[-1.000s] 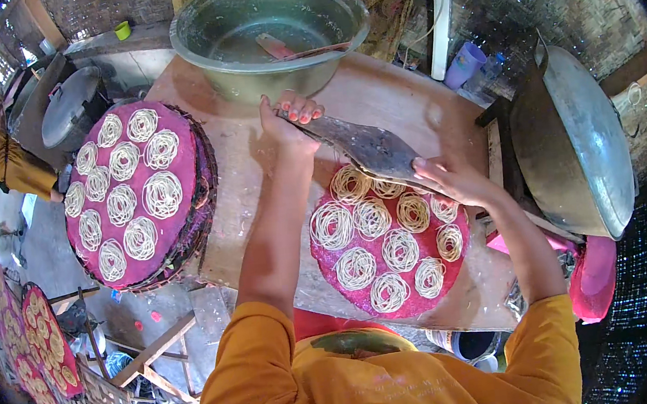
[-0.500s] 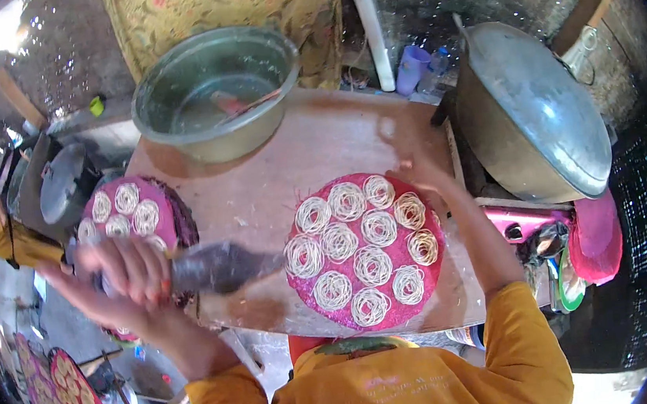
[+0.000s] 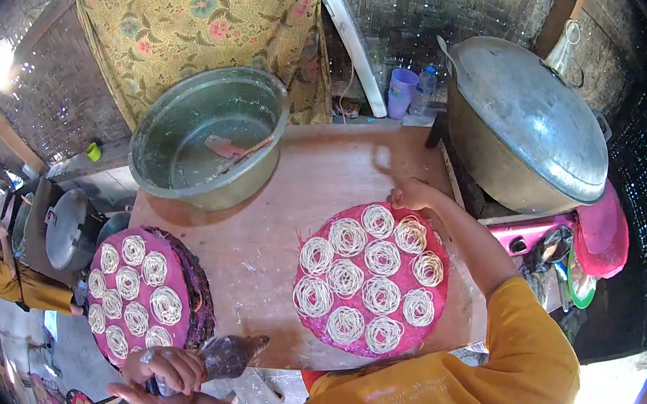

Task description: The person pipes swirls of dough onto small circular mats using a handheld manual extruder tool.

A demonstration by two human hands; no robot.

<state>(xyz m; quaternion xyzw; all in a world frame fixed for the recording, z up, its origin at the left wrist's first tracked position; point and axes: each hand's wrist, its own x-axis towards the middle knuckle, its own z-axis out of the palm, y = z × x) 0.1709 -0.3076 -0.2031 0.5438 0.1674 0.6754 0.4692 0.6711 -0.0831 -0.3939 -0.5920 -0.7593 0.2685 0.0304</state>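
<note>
My left hand (image 3: 166, 374) is wrapped round a dark, cone-shaped piping bag (image 3: 233, 355), with the thumb sticking out to the left. The bag's narrow end points right, off the near left corner of the table. My right hand (image 3: 415, 195) pinches the far rim of a pink round mat (image 3: 364, 304) on the table. Several white coiled nests of thin strands (image 3: 381, 295) cover that mat. To the left stands a stack of similar round mats (image 3: 191, 295), its top one also bearing white nests.
A large green basin (image 3: 216, 188) with a spatula (image 3: 225, 146) in it stands on the table's far left. Right of the table is a large lidded metal pot (image 3: 524, 126). A purple cup (image 3: 402, 93) and bottle stand behind. Another person (image 3: 27, 272) is far left.
My view has tilted up. My left hand has drawn the piping bag back toward me, away from the mat. My right fingers have closed at the mat's far rim.
</note>
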